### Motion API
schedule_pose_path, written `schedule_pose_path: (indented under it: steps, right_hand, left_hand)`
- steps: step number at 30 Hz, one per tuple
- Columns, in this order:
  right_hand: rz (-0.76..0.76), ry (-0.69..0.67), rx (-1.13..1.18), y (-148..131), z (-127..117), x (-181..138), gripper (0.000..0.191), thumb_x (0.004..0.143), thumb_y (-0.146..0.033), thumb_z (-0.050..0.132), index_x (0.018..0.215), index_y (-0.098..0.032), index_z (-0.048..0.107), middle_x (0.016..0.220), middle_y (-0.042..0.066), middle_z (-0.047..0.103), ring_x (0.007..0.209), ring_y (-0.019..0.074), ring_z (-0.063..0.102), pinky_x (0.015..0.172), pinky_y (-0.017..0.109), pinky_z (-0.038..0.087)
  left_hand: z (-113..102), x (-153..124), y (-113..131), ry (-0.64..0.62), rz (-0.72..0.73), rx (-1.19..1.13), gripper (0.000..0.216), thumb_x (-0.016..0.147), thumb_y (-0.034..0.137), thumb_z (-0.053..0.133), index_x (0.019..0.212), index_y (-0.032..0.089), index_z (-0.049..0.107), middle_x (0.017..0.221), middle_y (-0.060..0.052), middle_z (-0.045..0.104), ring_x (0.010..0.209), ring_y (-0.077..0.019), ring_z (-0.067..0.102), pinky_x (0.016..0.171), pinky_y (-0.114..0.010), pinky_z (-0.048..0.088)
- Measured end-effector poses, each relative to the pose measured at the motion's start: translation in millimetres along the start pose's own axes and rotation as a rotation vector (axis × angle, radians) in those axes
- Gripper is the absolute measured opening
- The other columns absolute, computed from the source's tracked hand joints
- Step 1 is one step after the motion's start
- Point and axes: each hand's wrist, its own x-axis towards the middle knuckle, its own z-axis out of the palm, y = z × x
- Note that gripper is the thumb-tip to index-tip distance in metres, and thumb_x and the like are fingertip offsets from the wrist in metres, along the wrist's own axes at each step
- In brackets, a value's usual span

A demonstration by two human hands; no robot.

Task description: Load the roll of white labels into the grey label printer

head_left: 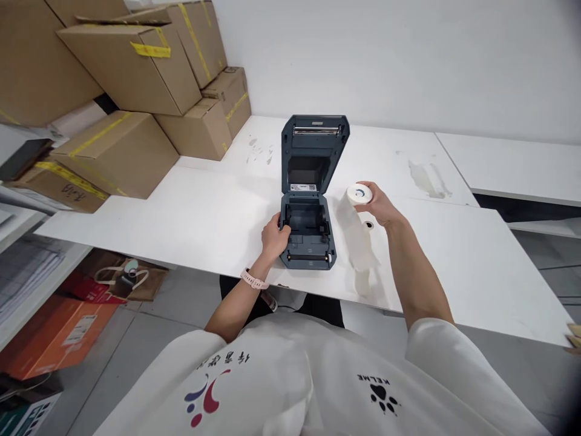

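A dark grey label printer point(308, 245) stands on the white table with its lid point(313, 151) raised, its inner bay in plain sight. My left hand point(274, 237) grips the printer's left side, thumb over the rim and fingers mostly hidden along the outer wall. To the right of the printer, my right hand point(379, 204) holds a white label roll point(358, 194) by its side, flat end up. A pale paper strip point(358, 239) hangs or lies below the roll toward the table's front edge. Beside the strip is a small roll with a dark core point(368, 225).
Stacked cardboard boxes point(122, 72) with yellow tape fill the left back of the table point(204, 212). Behind it rises a white wall point(385, 60). An orange box point(63, 336) is low on the left. Another white surface point(535, 169) adjoins on the right, with a dark gap below.
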Motion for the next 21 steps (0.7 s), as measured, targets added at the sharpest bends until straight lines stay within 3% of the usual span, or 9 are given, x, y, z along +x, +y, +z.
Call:
schedule_pose_path:
  steps: [4, 8, 11, 14, 17, 21]
  right_hand:
    - [0.039, 0.005, -0.011, 21.9, 3.9, 1.3, 0.086, 0.045, -0.028, 0.086, 0.125, -0.024, 0.057, 0.125, 0.008, 0.068, 0.121, 0.0334, 0.062, 0.107, 0.054, 0.051]
    - [-0.001, 0.024, 0.11, 37.2, -28.5, -33.1, 0.079, 0.062, -0.036, 0.081, 0.136, -0.031, 0.054, 0.148, 0.01, 0.06, 0.138, 0.0303, 0.059, 0.115, 0.051, 0.047]
    - [-0.008, 0.0, 0.135, 47.6, -46.0, -65.2, 0.067, 0.069, -0.034, 0.079, 0.133, -0.033, 0.06, 0.15, 0.009, 0.061, 0.143, 0.0273, 0.055, 0.12, 0.049, 0.043]
    - [0.084, -0.174, 0.059, 52.3, -36.5, -84.3, 0.061, 0.07, -0.039, 0.084, 0.128, -0.028, 0.066, 0.14, 0.009, 0.068, 0.127, 0.0281, 0.066, 0.108, 0.048, 0.053]
    - [0.145, -0.254, 0.062, 49.0, -18.9, -90.6, 0.052, 0.072, -0.05, 0.086, 0.113, -0.023, 0.072, 0.12, 0.009, 0.076, 0.102, 0.027, 0.073, 0.091, 0.044, 0.06]
    - [-0.051, -0.302, 0.203, 18.6, -16.8, -98.4, 0.046, 0.073, -0.058, 0.085, 0.105, -0.026, 0.074, 0.099, 0.007, 0.078, 0.099, 0.0283, 0.073, 0.091, 0.044, 0.058]
  left_hand:
    - [-0.6, -0.8, 1.2, 0.002, 0.005, 0.004, 0.059, 0.084, 0.02, 0.051, 0.142, 0.018, 0.06, 0.134, -0.01, 0.073, 0.119, -0.0311, 0.069, 0.103, -0.045, 0.054]
    - [-1.6, -1.4, 3.0, -0.006, 0.006, 0.004, 0.059, 0.083, 0.02, 0.051, 0.142, 0.019, 0.061, 0.132, -0.009, 0.074, 0.116, -0.0305, 0.07, 0.1, -0.043, 0.055]
    - [-2.0, -1.2, 3.7, -0.011, 0.002, 0.006, 0.059, 0.083, 0.02, 0.052, 0.141, 0.018, 0.062, 0.131, -0.01, 0.074, 0.114, -0.0312, 0.071, 0.098, -0.044, 0.055]
    - [-2.1, -1.1, 3.8, -0.013, 0.002, 0.0, 0.059, 0.083, 0.021, 0.052, 0.141, 0.018, 0.062, 0.13, -0.01, 0.075, 0.114, -0.0311, 0.07, 0.099, -0.044, 0.055]
    - [-1.9, -1.3, 3.2, -0.012, 0.011, -0.017, 0.059, 0.083, 0.021, 0.051, 0.141, 0.018, 0.062, 0.13, -0.009, 0.075, 0.114, -0.03, 0.07, 0.1, -0.043, 0.054]
    - [-2.2, -2.1, 2.6, -0.013, 0.024, -0.013, 0.056, 0.083, 0.021, 0.051, 0.138, 0.02, 0.063, 0.128, -0.008, 0.075, 0.114, -0.0295, 0.07, 0.099, -0.042, 0.054]
